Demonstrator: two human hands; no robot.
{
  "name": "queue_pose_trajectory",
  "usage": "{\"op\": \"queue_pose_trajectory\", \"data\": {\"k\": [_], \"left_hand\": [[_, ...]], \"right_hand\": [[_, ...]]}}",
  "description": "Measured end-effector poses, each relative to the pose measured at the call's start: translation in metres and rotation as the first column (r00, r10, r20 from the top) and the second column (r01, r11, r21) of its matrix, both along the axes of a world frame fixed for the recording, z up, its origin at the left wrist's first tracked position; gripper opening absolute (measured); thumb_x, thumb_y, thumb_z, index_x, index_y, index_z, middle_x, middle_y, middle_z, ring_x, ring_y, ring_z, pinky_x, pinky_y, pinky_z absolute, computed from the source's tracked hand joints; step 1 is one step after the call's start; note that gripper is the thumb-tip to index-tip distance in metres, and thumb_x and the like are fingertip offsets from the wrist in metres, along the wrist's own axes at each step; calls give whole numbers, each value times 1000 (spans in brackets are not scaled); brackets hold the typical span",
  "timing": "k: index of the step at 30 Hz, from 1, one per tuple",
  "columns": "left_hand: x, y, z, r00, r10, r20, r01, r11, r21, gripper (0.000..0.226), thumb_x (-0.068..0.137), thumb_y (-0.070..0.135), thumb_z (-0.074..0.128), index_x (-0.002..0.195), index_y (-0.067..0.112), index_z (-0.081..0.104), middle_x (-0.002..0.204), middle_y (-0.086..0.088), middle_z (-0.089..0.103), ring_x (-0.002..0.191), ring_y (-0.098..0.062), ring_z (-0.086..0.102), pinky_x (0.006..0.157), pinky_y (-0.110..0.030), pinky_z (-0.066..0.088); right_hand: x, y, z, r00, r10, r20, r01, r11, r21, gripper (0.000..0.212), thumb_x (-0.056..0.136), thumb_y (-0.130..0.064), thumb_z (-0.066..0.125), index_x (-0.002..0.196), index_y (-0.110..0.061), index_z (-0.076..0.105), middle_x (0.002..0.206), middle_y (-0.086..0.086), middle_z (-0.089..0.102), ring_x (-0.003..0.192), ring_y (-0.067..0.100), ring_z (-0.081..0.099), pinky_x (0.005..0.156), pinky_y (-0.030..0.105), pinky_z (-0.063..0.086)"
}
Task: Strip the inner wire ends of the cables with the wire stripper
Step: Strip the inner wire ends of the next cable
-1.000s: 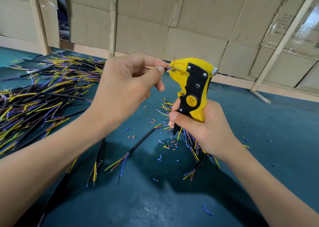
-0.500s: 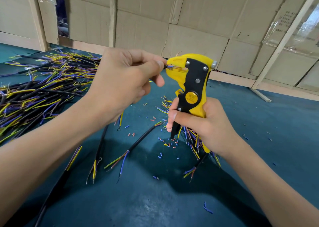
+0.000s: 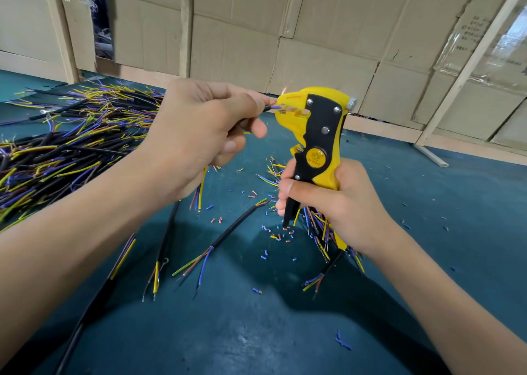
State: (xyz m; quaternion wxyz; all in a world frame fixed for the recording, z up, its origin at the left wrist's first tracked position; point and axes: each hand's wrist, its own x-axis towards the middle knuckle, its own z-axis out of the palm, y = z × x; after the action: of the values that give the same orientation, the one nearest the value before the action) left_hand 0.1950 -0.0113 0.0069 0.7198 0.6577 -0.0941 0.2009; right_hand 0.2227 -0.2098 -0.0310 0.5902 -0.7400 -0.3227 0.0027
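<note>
Left hand (image 3: 199,135) pinches blue wire (image 3: 274,107) near tip, thin, floppy; right hand (image 3: 339,203) grips wire stripper (image 3: 319,135) handles, rigid, light.

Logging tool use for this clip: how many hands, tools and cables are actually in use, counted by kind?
Bare hands: 2, left hand and right hand
Yellow-and-black plastic wire stripper: 1
Black-sheathed cable pinched at the stripper's mouth: 1
Total: 4
The heap of cables on the left is too tangled to count.
</note>
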Motion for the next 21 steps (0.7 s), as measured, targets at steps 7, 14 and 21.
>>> {"op": "queue_pose_trajectory", "data": {"k": [7, 14, 21], "left_hand": [[20, 15, -28, 940, 340, -4, -231, 647, 727, 10, 92, 18, 63, 98, 23, 70, 80, 9, 74, 74, -7, 68, 54, -5, 38], [31, 25, -53, 864, 257, -433, 19, 843, 538, 29, 82, -7, 63, 101, 14, 73, 86, -12, 71, 90, -27, 73, 97, -41, 55], [28, 17, -49, 923, 182, -338, 2, 878, 478, 29, 83, 5, 75, 101, 27, 72, 107, 2, 71, 101, -13, 68, 98, -32, 51]], "right_hand": [[2, 2, 4, 980, -107, -170, 135, 977, 165, 7, 79, -8, 71, 80, -5, 65, 69, 13, 63, 65, 31, 67, 73, 60, 61], [8, 0, 3, 954, -232, -192, 260, 956, 134, 9, 88, 0, 68, 80, -4, 65, 70, 13, 65, 67, 32, 69, 74, 61, 60], [8, 1, 4, 939, -272, -212, 301, 946, 121, 14, 89, 5, 62, 79, -4, 66, 71, 10, 66, 68, 32, 69, 76, 60, 60]]}}
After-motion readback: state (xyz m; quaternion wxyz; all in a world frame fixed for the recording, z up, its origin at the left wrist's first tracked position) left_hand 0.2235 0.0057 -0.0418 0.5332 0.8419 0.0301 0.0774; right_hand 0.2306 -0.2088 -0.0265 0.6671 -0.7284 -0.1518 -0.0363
